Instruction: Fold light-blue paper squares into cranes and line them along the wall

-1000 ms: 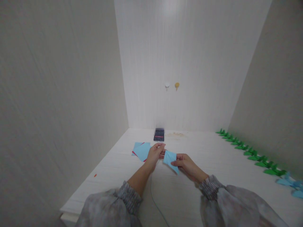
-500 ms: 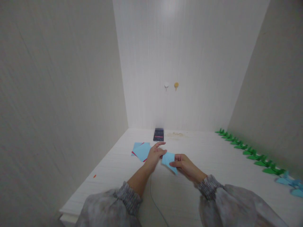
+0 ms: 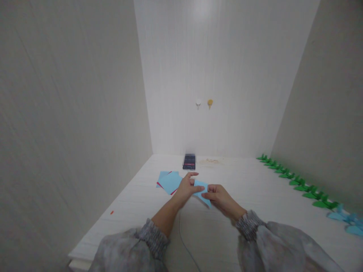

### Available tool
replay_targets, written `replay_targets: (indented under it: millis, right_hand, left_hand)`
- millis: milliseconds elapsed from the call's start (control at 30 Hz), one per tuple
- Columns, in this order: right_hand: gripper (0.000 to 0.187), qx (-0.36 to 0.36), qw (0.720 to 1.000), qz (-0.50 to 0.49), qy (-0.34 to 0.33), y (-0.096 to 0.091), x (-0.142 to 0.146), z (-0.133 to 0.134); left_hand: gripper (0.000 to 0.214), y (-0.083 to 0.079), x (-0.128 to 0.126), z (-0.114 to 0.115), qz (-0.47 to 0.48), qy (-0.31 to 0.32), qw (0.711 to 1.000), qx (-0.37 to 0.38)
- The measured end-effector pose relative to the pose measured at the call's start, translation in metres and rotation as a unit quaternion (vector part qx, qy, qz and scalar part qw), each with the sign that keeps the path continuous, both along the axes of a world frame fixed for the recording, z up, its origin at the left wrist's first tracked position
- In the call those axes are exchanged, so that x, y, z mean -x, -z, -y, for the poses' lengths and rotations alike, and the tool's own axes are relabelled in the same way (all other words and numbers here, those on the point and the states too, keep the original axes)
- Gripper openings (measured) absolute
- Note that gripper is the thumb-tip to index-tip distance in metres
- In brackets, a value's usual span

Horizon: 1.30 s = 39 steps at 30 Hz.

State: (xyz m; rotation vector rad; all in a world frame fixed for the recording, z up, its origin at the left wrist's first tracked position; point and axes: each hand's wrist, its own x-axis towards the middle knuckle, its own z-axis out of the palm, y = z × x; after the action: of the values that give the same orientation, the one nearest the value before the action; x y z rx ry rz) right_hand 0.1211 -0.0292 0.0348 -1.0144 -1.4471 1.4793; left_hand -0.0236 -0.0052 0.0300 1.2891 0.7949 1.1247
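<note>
A small light-blue sheet of origami paper [image 3: 202, 184] is held up between my two hands above the white table. My left hand [image 3: 187, 189] pinches its left side, thumb lying across the face and forefinger stretched out beyond. On the right edge, my right hand [image 3: 217, 195] grips the paper between thumb and curled fingers. The paper looks folded, with a slanting lower edge, though my fingers cover part of it. Just left of my left hand lies a loose stack of blue and red paper squares [image 3: 169, 182].
A phone [image 3: 189, 161] stands near the back wall, its cable [image 3: 183, 240] running toward me. Along the right side sits a row of green folded-paper figures [image 3: 299, 184], with blue ones [image 3: 337, 216] nearest. An orange scrap [image 3: 112, 212] lies at left. Two hooks [image 3: 210, 102] are on the wall.
My left thumb has slid right across the blue paper, closer to my right thumb. The right hand keeps its grip. The whole view has shifted slightly.
</note>
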Motion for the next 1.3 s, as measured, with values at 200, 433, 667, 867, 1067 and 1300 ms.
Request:
replay_targets:
  millis: [200,433,667,867,1067,1300]
  right_hand:
    - [0.018,-0.018,0.999,0.008,-0.042,0.0075,0.0004,-0.004]
    - [0.017,-0.037,0.998,0.034,-0.026,0.0059,-0.0003,-0.0056]
    - [0.02,-0.032,0.999,0.023,-0.006,0.0042,0.0018,-0.0017]
    - [0.018,-0.029,0.998,0.049,-0.004,0.0019,0.0019,0.0002]
    - [0.013,-0.026,0.999,0.039,-0.014,0.0015,0.004,0.0014]
    - [0.01,-0.025,0.999,0.029,-0.012,0.0005,0.0077,0.0028]
  left_hand:
    - [0.066,-0.0028,0.0007,-0.0001,0.033,-0.04,0.999,0.017]
    - [0.066,-0.0051,0.0004,0.0012,0.058,-0.066,0.996,0.034]
    - [0.056,-0.0042,-0.0018,0.0033,0.014,-0.054,0.998,-0.008]
    - [0.053,-0.0009,-0.0045,0.0036,-0.018,-0.063,0.998,-0.018]
    - [0.054,-0.0007,-0.003,0.0035,-0.005,-0.074,0.997,-0.006]
    - [0.057,-0.0035,0.0002,0.0026,0.016,-0.053,0.998,0.007]
